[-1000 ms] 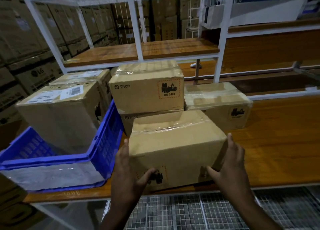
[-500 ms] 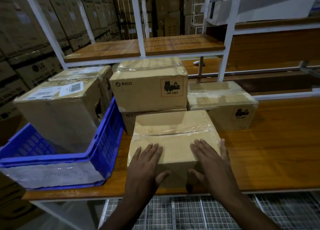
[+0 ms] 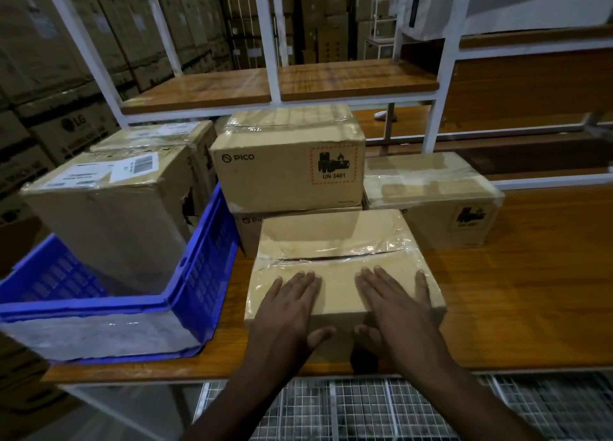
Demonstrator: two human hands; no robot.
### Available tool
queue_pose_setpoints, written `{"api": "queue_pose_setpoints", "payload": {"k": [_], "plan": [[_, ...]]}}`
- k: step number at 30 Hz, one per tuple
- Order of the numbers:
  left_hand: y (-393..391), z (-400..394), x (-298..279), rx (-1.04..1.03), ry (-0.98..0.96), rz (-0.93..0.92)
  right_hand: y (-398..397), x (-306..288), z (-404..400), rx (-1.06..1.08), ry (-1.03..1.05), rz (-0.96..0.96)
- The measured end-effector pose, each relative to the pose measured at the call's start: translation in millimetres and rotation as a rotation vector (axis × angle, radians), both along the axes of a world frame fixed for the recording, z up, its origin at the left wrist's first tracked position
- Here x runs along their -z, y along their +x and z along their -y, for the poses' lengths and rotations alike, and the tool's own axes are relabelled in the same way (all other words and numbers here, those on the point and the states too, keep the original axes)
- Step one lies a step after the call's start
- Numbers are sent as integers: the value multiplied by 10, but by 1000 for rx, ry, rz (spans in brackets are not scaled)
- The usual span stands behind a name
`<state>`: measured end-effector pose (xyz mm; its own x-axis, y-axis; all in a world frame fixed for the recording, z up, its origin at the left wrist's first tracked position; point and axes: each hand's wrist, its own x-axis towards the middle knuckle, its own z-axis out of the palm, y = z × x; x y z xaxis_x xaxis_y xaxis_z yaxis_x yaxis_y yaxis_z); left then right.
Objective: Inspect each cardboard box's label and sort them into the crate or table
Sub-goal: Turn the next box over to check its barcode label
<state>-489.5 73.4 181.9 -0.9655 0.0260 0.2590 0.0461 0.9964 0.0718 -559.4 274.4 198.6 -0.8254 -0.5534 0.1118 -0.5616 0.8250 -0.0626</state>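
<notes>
White shelving frame [image 3: 270,39] at twelve o'clock; stacked warehouse cartons [image 3: 49,59] at ten; wire-mesh rack [image 3: 365,407] at six.

The upper box of the stack [image 3: 287,162] reads "PICO" beside a ring logo on its front, and carries a red-hatched battery sticker [image 3: 334,165] marked "UN 3481". The box under it [image 3: 249,235] shows the same ring logo and the letters "PI" before the rest is hidden. A big carton on the left [image 3: 71,127] bears "LG". The white barcode label [image 3: 99,172] on the box in the blue crate is too small to read.
</notes>
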Motion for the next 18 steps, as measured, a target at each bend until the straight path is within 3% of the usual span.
{"api": "queue_pose_setpoints", "payload": {"k": [5,10,14,18], "plan": [[-37,19,-22,16,32,8,-20,-121,-4,-47,-35,67],[-68,53,-162,-46,117,107,-168,-144,-80,-55,-195,140],[-197,109,-327,-98,142,199,-339,-170,-14,52,-145,89],[-457,176,-470,-117,15,208,-585,-255,134,115,-45,79]]}}
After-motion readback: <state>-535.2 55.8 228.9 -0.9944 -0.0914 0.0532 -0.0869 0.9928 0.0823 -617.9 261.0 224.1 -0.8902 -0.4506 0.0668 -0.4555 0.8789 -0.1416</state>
